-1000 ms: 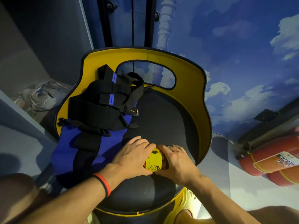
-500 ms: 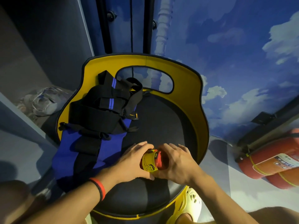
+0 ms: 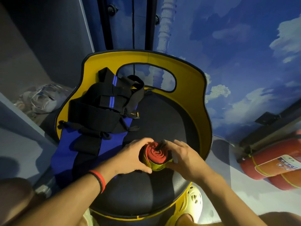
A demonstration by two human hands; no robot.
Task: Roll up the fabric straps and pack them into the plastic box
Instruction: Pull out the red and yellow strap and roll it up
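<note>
The rolled strap [image 3: 155, 154] stood on end on the black chair seat [image 3: 162, 115], its red spiral facing up and a yellow outer layer wrapped round it; a dark tab stuck up from the centre. The left hand [image 3: 130, 158] curled round its left side and the right hand [image 3: 184, 156] clasped its right side, so both hands gripped the roll between them.

The rolling of this strap looked all but finished, with no loose tail showing. The next move probably called for keeping the squeeze on so the coil would not spring loose, securing the outer end if it had a fastening, then carrying it to the plastic box, which could not be made out in this view.

Just beyond the left hand, a heap of black and blue straps [image 3: 97, 115] lay unrolled across the left of the seat, against the yellow chair back [image 3: 187, 69]. Red fire extinguishers [image 3: 268, 163] lay well apart at the right.

A second before, the roll had lain on its side with its yellow printed face towards the camera. Half a second before it was partly turned, with red showing at one end. Now it was tipped upright. The heap of straps had not moved.
</note>
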